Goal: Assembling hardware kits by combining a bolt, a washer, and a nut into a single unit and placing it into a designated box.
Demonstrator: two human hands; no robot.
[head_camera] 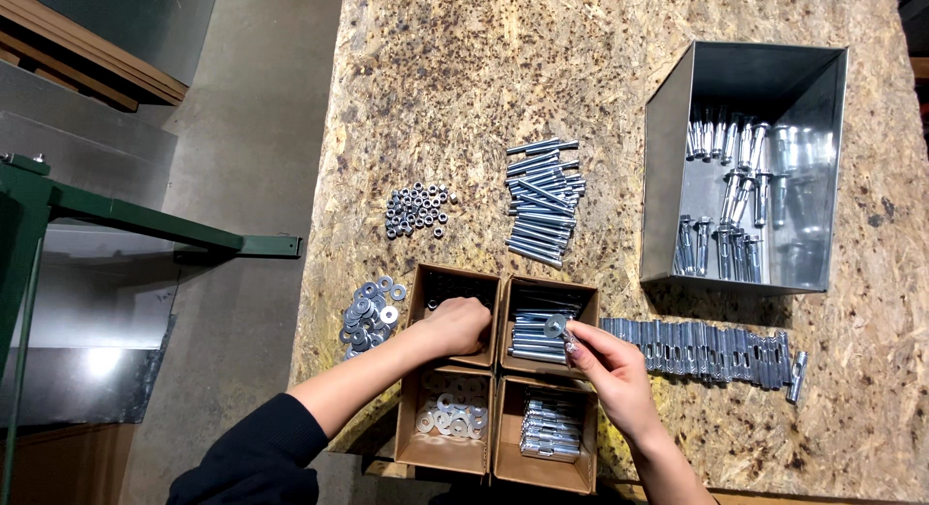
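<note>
**Head view: two hands at four cardboard boxes of fasteners**

Head view looks straight down on a chipboard table (pixel 619 60). Near its six o'clock edge sit four small cardboard boxes in a square. The left hand (pixel 457 326) reaches into the upper-left box (pixel 455 281), fingers curled down inside it — what it grips, if anything, is hidden. The right hand (pixel 610 365) pinches a bolt with a washer on it (pixel 558 329) between thumb and fingertips, holding it over the upper-right box (pixel 552 323), which contains bolts lying side by side.

The lower-left box (pixel 445 418) holds flat washers; the lower-right box (pixel 550 430) holds sleeved bolts.

Around the boxes:
- loose washers (pixel 370 316) at nine o'clock, just beside the upper-left box
- a small heap of nuts (pixel 416 210) at eleven o'clock
- a stack of bolts (pixel 544 200) at twelve o'clock
- a row of sleeve anchors (pixel 706 352) at three o'clock, touching side by side
- a grey metal bin (pixel 668 176) at two o'clock, assembled anchors inside

Beyond the table's nine o'clock edge stands a green metal frame (pixel 145 224) — well apart from the hands
</note>
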